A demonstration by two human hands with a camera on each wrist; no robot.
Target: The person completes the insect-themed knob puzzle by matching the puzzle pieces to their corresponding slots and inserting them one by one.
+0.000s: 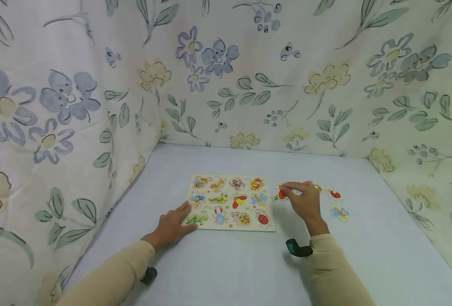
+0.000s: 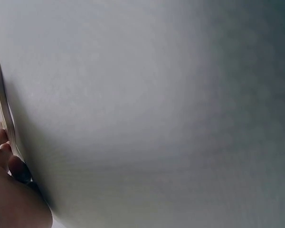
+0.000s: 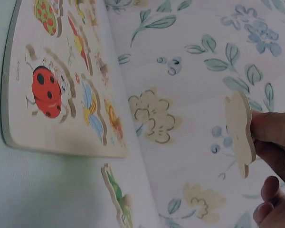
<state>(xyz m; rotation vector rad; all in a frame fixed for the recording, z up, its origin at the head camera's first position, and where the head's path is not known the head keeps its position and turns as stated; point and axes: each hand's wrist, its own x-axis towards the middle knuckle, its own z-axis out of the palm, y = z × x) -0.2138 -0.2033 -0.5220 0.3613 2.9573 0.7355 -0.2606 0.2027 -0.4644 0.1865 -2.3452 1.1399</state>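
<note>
A wooden insect puzzle board (image 1: 230, 227) lies on the table, its pictures showing bees, beetles, a caterpillar and other bugs. At its left side my left hand (image 1: 172, 225) rests with fingers along the edge and thumb by the front corner; the left wrist view catches only part of this hand (image 2: 12, 190) at the board's edge. Just right of the board, my right hand (image 1: 306, 204) pinches a red insect puzzle piece (image 1: 281, 193). In the right wrist view that piece (image 3: 238, 130) is raised, its plain wooden side showing. Below it lies a green puzzle piece (image 3: 116, 194).
Right of my right hand lie a ladybug piece (image 1: 334, 194) and a blue-winged bee piece (image 1: 340, 213). Another piece (image 1: 317, 187) is partly hidden behind that hand. A floral curtain (image 1: 249, 106) surrounds the pale table (image 1: 218, 267) at the back and sides.
</note>
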